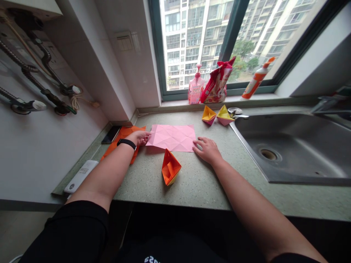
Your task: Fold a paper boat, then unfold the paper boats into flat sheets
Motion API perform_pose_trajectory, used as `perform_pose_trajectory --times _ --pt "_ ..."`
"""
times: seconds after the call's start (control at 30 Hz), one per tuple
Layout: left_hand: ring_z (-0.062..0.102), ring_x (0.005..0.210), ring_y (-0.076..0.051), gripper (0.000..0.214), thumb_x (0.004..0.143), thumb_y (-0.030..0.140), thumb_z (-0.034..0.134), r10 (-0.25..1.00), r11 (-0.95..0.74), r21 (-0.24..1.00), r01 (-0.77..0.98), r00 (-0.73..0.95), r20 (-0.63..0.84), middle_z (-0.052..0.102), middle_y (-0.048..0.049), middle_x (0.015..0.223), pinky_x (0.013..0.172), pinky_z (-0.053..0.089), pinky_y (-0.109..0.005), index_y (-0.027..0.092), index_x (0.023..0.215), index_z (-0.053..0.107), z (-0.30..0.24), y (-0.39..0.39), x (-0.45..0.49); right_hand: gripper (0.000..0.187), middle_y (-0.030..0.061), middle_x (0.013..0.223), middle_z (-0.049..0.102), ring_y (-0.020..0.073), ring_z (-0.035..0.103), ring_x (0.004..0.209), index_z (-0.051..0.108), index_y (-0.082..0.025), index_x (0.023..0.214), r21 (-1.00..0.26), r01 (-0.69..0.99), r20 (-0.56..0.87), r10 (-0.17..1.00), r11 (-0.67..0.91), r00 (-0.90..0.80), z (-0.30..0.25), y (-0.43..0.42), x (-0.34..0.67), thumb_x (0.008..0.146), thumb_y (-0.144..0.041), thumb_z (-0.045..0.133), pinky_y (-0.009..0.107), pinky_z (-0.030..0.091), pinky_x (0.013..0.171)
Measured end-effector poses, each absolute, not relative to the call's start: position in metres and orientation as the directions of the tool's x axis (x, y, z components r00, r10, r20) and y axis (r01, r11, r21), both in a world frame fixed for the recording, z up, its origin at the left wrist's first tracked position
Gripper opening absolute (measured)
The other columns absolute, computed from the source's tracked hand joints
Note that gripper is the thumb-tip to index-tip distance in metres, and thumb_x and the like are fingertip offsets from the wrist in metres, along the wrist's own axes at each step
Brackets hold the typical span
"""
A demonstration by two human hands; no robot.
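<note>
- The pink sheet (172, 137) lies flat on the countertop (208, 182), in the middle between my two hands and well left of the sink (301, 153).
- I judge it very light, thin and limp. It would likely slide on the smooth counter and would crease or tear if grabbed mid-sheet. The edges and corners are the places to take it.
- It looks close to square, a little wider left to right. Its edges run roughly along the counter's front edge, and a grid of old creases crosses it.
- My left hand (139, 137) sits at its left edge with fingers curled in. I cannot tell whether they pinch the paper or only touch it.
- My right hand (207, 149) lies at the near right corner, fingers spread flat and holding nothing.
- Under the left hand is an orange sheet (123, 140), with a phone (111, 134) just beyond it.
- An orange paper boat (170, 171) stands near the pink sheet's near edge.
- Two folded paper pieces (216, 115) sit far right, by the sink rim.
- A pump bottle (195, 87) stands on the windowsill.
</note>
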State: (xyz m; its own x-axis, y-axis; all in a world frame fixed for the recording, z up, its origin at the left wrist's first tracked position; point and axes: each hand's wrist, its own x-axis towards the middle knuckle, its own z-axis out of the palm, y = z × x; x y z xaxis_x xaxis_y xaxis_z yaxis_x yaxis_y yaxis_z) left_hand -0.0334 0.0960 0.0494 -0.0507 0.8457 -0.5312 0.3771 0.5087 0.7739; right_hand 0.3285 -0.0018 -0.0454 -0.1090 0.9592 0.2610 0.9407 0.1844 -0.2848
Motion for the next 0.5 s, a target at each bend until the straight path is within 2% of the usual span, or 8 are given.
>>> perform_pose_trajectory --times 0.13,0.2,0.3,0.33,0.4,0.47,0.5 --pt "0.04 0.049 -0.008 0.033 0.076 0.03 0.092 0.922 0.365 0.814 0.453 -0.055 -0.383 0.052 0.0038 0.061 0.043 0.031 -0.019 0.019 0.077 0.061 0.063 0.092 -0.032 0.044 0.0142 0.147 0.067 0.0346 0.058 0.139 0.073 -0.024 0.136 -0.34 0.917 0.312 0.945 0.21 -0.101 -0.051 0.001 0.332 0.101 -0.045 0.057 0.058 0.038 0.123" --pt "0.048 0.055 -0.01 0.033 0.071 0.031 0.095 0.957 0.272 0.834 0.481 -0.042 -0.288 0.059 0.0024 0.065 0.049 0.036 -0.02 0.019 0.079 0.066 0.079 0.091 -0.033 0.05 0.0166 0.145 0.068 0.0352 0.06 0.137 0.067 -0.02 0.143 -0.385 0.9 0.337 0.939 0.206 -0.071 -0.054 0.004 0.334 0.101 -0.044 0.056 0.057 0.04 0.122" --pt "0.059 0.071 -0.014 0.03 0.07 0.034 0.093 0.992 0.118 0.845 0.522 -0.016 -0.129 0.07 -0.0004 0.078 0.063 0.047 -0.023 0.019 0.084 0.071 0.114 0.089 -0.042 0.055 0.0188 0.143 0.069 0.0361 0.062 0.134 0.062 -0.016 0.147 -0.434 0.878 0.361 0.932 0.203 -0.037 -0.059 0.007 0.338 0.102 -0.046 0.054 0.056 0.044 0.12" --pt "0.061 0.074 -0.015 0.027 0.074 0.037 0.089 1.0 -0.015 0.808 0.589 0.016 0.007 0.073 -0.0019 0.082 0.067 0.049 -0.024 0.018 0.086 0.073 0.127 0.087 -0.048 0.056 0.019 0.142 0.069 0.0362 0.062 0.134 0.062 -0.015 0.147 -0.445 0.872 0.367 0.93 0.207 -0.034 -0.061 0.008 0.339 0.102 -0.047 0.053 0.056 0.044 0.119" --pt "0.064 0.081 -0.017 0.024 0.083 0.039 0.078 0.968 -0.233 0.653 0.721 0.106 0.228 0.078 -0.0038 0.094 0.076 0.052 -0.026 0.017 0.093 0.077 0.154 0.079 -0.063 0.055 0.0188 0.141 0.07 0.036 0.062 0.133 0.062 -0.016 0.146 -0.46 0.861 0.375 0.927 0.217 -0.033 -0.063 0.009 0.341 0.102 -0.048 0.052 0.055 0.046 0.118" --pt "0.063 0.085 -0.015 0.025 0.087 0.033 0.07 0.95 -0.263 0.599 0.756 0.095 0.298 0.079 -0.004 0.101 0.083 0.052 -0.027 0.015 0.101 0.078 0.182 0.067 -0.081 0.054 0.018 0.14 0.07 0.0355 0.063 0.132 0.062 -0.017 0.145 -0.474 0.851 0.38 0.924 0.228 -0.036 -0.065 0.01 0.343 0.101 -0.048 0.053 0.054 0.047 0.117" --pt "0.063 0.084 -0.014 0.027 0.088 0.032 0.067 0.929 -0.284 0.504 0.816 0.105 0.354 0.078 -0.0032 0.1 0.085 0.052 -0.027 0.014 0.105 0.078 0.195 0.059 -0.091 0.054 0.0177 0.139 0.07 0.0353 0.063 0.132 0.063 -0.018 0.145 -0.478 0.847 0.383 0.923 0.233 -0.038 -0.066 0.011 0.344 0.101 -0.048 0.053 0.054 0.048 0.116"
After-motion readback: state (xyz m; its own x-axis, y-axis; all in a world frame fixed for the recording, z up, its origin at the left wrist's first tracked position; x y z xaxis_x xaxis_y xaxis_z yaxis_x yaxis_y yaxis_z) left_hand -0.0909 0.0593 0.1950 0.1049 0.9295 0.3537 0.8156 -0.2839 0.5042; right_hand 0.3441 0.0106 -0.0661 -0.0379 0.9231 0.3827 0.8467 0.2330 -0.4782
